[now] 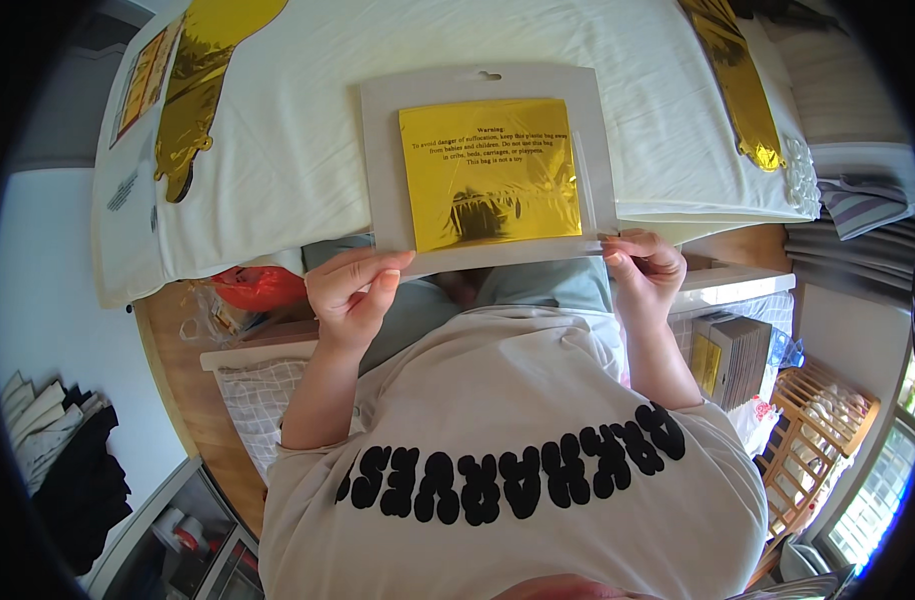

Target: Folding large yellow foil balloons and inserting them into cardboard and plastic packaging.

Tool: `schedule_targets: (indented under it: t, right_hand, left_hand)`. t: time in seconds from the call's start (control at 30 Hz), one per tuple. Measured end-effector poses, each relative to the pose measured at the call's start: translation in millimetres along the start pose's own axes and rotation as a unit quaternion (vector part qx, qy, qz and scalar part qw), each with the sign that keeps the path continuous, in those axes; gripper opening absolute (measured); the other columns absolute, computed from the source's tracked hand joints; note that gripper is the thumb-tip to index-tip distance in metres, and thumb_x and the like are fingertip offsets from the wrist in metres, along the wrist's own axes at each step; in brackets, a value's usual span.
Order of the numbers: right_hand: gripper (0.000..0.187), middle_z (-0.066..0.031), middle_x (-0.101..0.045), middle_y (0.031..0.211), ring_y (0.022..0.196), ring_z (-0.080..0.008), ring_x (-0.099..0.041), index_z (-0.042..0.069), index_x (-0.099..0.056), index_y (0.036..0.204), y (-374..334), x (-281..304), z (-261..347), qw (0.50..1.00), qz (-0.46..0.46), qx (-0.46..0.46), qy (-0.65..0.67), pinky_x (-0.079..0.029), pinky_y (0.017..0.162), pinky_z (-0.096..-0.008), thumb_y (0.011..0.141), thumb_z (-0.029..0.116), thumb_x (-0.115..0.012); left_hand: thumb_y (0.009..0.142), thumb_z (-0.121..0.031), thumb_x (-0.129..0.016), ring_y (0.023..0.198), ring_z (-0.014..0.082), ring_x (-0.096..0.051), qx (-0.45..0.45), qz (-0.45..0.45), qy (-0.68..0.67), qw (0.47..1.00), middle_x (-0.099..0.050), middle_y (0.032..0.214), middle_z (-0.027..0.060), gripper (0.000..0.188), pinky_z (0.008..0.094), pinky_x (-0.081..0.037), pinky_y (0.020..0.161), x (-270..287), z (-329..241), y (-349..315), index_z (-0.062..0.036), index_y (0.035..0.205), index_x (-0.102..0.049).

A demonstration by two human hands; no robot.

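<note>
Between my two hands is a flat clear plastic bag (386, 180) with a grey-white backing card and a hang hole at its far edge. A folded shiny gold foil sheet (493, 190) lies inside, behind printed text. My left hand (356, 290) pinches the near left corner between thumb and fingers. At the near right corner, my right hand (646, 272) is closed on the bag in the same way. The package spans the near edge of the white-covered table and partly covers my lap.
Gold foil pieces (193, 100) lie at the table's far left, beside a printed card (143, 85). Another gold foil strip (738, 90) is at the far right, near a clear coiled item (802, 180). A stack of cards (738, 355) sits right of me; a red bag (258, 288) is under the table's left.
</note>
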State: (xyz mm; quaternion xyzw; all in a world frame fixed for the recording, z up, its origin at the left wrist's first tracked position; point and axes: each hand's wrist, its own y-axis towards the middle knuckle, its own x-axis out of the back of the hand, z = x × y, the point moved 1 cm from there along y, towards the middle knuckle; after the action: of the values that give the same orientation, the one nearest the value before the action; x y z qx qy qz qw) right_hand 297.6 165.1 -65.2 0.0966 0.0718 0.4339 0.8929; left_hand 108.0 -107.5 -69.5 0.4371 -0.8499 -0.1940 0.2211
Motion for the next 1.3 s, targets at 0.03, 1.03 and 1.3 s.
schedule_targets:
  t: [0.03,1.03,1.3]
  right_hand:
    - [0.011,-0.0079,-0.074,0.089,0.077,-0.0118,-0.066,-0.001,-0.072,0.089,-1.2,-0.1,-1.4,0.999,-0.008,-0.024,0.02,-0.052,0.073,-0.0249,0.087,0.004,-0.082]
    - [0.016,-0.0016,-0.063,0.075,0.058,-0.0096,-0.061,0.006,-0.05,0.116,-19.5,-28.6,7.8,0.979,-0.058,-0.153,0.119,-0.041,0.054,-0.0187,0.102,0.003,-0.058]
    - [0.019,0.0014,-0.059,0.073,0.059,-0.0083,-0.059,0.002,-0.054,0.123,-19.2,-30.2,7.9,0.966,-0.05,-0.228,0.109,-0.038,0.054,-0.0187,0.105,0.01,-0.054]
  left_hand:
    - [0.092,-0.008,-0.072,0.071,0.0132,-0.069,0.038,-0.013,0.005,0.999,-0.078,0.088,0.012,0.014,0.0238,-0.053,0.063,0.4,0.9,-3.9,0.002,0.1,-0.078]
    - [0.097,0.0,-0.066,0.064,0.0073,-0.057,0.164,-0.275,-0.205,0.925,-0.058,0.08,0.0024,0.014,0.0362,-0.065,0.056,-45.9,5.1,-34.5,-0.0037,0.093,-0.053]
    - [0.097,-0.003,-0.066,0.061,0.0063,-0.054,0.202,-0.307,-0.208,0.906,-0.058,0.075,0.0015,0.017,0.0346,-0.064,0.052,-46.5,3.9,-33.3,-0.005,0.092,-0.051]
